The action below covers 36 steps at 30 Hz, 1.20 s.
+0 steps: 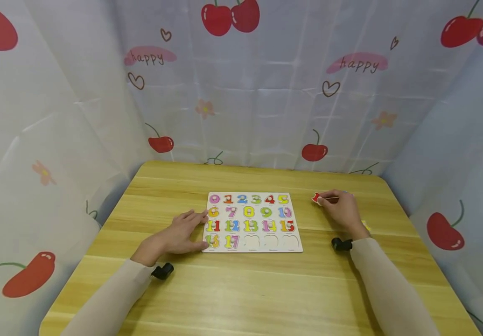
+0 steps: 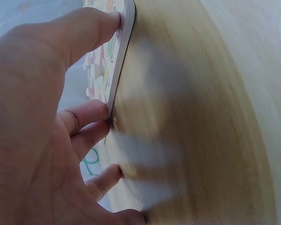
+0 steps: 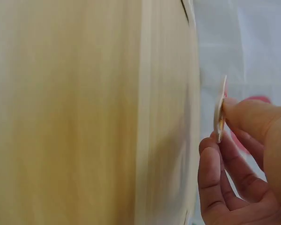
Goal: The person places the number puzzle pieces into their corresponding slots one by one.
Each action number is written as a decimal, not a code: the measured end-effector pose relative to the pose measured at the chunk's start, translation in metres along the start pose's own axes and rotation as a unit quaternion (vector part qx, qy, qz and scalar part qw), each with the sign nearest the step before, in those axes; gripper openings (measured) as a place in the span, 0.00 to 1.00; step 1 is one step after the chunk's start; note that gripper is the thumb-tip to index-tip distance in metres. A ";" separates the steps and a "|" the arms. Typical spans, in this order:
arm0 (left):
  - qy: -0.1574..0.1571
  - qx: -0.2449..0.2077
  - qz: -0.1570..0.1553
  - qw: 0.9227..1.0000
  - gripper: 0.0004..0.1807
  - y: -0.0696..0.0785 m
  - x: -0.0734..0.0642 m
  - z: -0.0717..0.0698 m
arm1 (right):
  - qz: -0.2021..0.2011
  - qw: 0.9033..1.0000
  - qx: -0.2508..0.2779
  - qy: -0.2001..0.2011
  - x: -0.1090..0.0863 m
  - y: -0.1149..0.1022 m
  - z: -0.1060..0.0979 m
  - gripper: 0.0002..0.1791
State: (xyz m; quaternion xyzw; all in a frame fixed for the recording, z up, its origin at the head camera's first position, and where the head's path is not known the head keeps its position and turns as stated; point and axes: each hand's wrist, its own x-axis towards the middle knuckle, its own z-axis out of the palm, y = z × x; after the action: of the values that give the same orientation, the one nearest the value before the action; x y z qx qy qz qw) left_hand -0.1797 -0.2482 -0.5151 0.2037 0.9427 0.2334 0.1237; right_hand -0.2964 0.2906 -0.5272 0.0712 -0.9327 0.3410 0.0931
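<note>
A white wooden number puzzle board (image 1: 271,241) lies mid-table, bearing colourful number pieces from 0 to 17; three recesses at the bottom right hold no piece. At its left edge rests my left hand (image 1: 178,235), fingers spread. In the left wrist view its thumb (image 2: 96,29) lies on the board's corner, and two fingertips meet the edge. Right of the board, my right hand (image 1: 342,212) pinches a red number puzzle piece (image 1: 316,198) between thumb and fingers. The right wrist view shows this piece (image 3: 219,110) edge-on, raised off the table, its number hidden there.
A yellow piece (image 1: 366,225) lies beside the right wrist, partly covered. Something blue (image 1: 345,192) peeks out behind the right hand. The wooden table (image 1: 241,289) is enclosed by a cherry-printed curtain (image 1: 258,93) at the back and sides. Each wrist wears a small black camera (image 1: 163,271).
</note>
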 end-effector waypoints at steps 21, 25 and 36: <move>0.007 0.007 0.000 1.000 0.57 0.001 -0.002 0.002 | -0.149 0.983 0.048 -0.093 -0.043 -0.105 0.052 0.04; 0.010 0.010 -0.001 1.000 0.57 0.003 -0.002 -0.001 | -0.179 0.974 0.046 -0.128 -0.052 -0.123 0.063 0.05; 0.010 0.012 0.002 1.000 0.53 0.003 -0.002 0.000 | -0.218 0.953 0.052 -0.205 -0.070 -0.146 0.084 0.03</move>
State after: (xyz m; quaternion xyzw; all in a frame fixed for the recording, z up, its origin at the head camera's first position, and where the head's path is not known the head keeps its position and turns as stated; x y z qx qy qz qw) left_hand -0.1769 -0.2461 -0.5132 0.2045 0.9463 0.2241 0.1115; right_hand -0.2102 0.1303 -0.5149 0.3458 -0.8745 0.3385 -0.0324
